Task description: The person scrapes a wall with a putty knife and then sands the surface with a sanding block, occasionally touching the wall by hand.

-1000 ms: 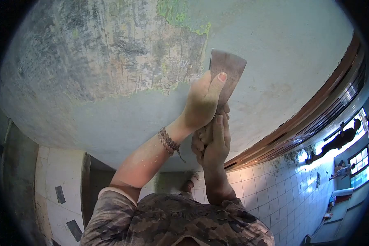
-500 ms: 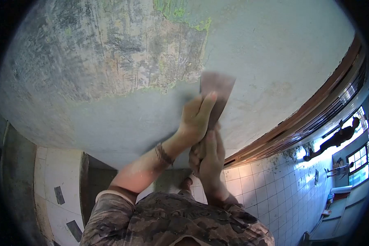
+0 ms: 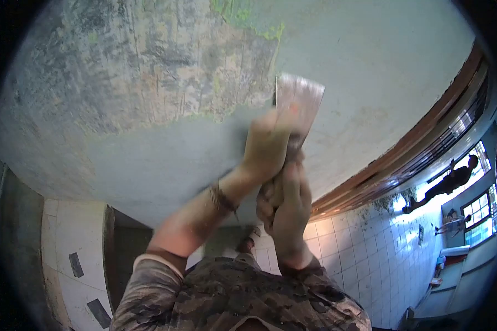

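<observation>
A wide-bladed scraper (image 3: 305,99) points upward against the pale painted wall (image 3: 165,160), its blade just right of the stripped patch's edge. My left hand (image 3: 266,144), blurred by motion, is closed on the scraper where the blade meets the handle, with the thumb lying over the blade. Lower down, my right hand (image 3: 290,201) wraps round the handle, so most of the handle is hidden. Above and to the left, a rough patch of bare plaster (image 3: 165,66) shows grey and tan, with bright green paint (image 3: 240,16) along its upper right edge.
A brown wooden frame (image 3: 392,157) curves along the wall's right edge. Beyond it lies a white tiled floor (image 3: 359,259). Two other people, one a dark figure (image 3: 447,182), are far off near the windows (image 3: 480,215). Pale tiles (image 3: 74,237) stand at lower left.
Both hands have pushed the scraper upward and slightly to the right along the wall. Its blade now catches the light. The grip looks the same.
</observation>
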`<state>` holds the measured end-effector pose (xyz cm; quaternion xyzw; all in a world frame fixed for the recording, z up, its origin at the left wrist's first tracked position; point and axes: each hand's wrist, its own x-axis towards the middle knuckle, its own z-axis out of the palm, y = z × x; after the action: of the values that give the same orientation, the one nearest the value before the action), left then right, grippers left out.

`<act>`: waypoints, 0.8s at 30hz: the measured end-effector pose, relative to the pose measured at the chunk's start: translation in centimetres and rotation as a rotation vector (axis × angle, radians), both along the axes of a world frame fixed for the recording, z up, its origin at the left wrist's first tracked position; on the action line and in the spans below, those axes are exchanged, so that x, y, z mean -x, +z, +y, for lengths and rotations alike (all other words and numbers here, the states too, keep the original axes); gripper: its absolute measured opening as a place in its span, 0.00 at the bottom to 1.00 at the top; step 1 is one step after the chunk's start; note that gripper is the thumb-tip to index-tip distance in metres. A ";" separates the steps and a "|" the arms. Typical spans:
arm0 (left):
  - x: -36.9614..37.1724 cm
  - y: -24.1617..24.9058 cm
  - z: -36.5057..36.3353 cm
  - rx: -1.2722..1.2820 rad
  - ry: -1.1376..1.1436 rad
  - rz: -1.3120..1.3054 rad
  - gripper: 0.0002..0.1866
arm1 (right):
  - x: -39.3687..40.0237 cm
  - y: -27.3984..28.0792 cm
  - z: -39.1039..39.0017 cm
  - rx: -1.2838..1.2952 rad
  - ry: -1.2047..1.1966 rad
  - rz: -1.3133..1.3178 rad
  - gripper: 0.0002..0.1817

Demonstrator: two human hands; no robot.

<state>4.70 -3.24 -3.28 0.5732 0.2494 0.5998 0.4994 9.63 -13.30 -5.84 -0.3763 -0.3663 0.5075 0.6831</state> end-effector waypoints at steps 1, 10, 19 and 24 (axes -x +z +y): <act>0.1 1.3 0.2 -0.041 -0.022 0.003 0.26 | 0.0 1.3 -0.1 -0.058 0.021 -0.020 0.23; -0.4 -1.5 2.2 -0.439 0.283 0.151 0.23 | -0.3 -0.3 0.1 0.005 0.083 0.079 0.27; -0.2 0.3 1.4 -0.174 0.103 0.004 0.22 | -0.1 1.2 0.3 -0.023 0.074 0.057 0.21; -0.1 4.8 1.7 -0.171 -0.113 -0.073 0.15 | 0.7 5.0 1.1 -0.114 0.000 0.068 0.18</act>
<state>4.80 -1.52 1.54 0.6046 0.1463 0.6103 0.4906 8.96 -12.21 -0.83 -0.3195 -0.3712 0.4983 0.7154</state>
